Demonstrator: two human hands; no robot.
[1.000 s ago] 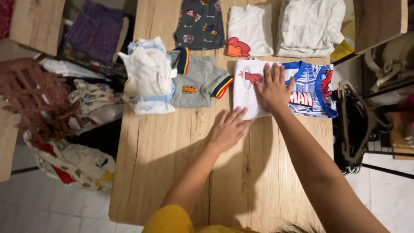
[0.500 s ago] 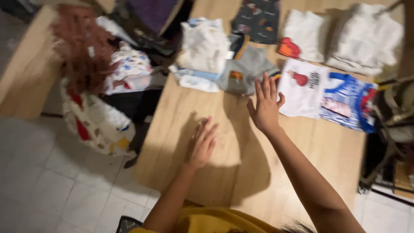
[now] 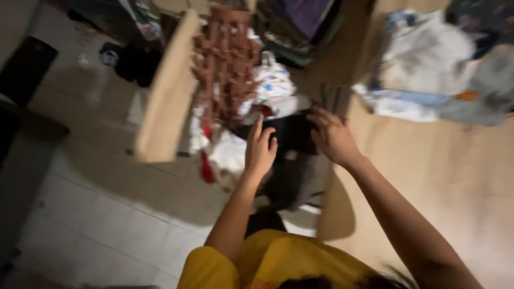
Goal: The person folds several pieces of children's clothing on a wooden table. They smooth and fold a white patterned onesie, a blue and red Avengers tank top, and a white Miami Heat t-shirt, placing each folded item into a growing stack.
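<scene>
Your left hand [image 3: 260, 149] and right hand [image 3: 332, 136], fingers apart and holding nothing, hover over the dark garment [image 3: 292, 134] beside the worktop [image 3: 428, 176].

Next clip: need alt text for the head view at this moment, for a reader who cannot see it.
Motion-blurred downward view: the person's left hand and right hand reach over the left edge of a light wooden table toward a black garment in a heap of patterned clothes beside a reddish-brown plastic basket. Folded white, blue and grey clothes lie on the table at upper right.
</scene>
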